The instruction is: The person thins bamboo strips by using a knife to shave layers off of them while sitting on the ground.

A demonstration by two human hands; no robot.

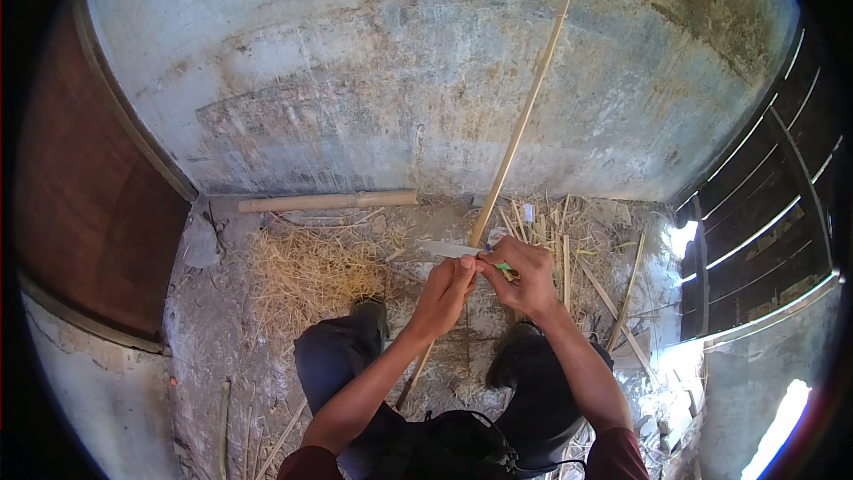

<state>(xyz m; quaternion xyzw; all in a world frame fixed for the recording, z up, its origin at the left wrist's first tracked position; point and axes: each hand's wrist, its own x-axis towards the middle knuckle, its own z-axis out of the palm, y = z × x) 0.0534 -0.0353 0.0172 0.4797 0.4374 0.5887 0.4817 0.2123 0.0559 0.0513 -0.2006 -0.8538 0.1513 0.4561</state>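
Observation:
A long, pale bamboo strip [520,129] runs slantwise from high up in front of the wall down through my hands, its lower end showing between my legs. My left hand [444,293] is closed around the strip, thumb pointing up. Just to the right, my right hand [524,277] grips a knife [451,250] with a green handle. Its flat, light blade points left and lies across the strip, close to my left thumb. The fingers of both hands meet at the strip, and part of the knife handle is hidden in my right hand.
A heap of thin shavings [320,271] lies on the floor to the left, below a bamboo pole [329,201] along the stained wall [355,98]. Several split strips [628,289] are scattered at right. Dark slatted boards [755,204] stand on the right, a brown panel [98,187] on the left.

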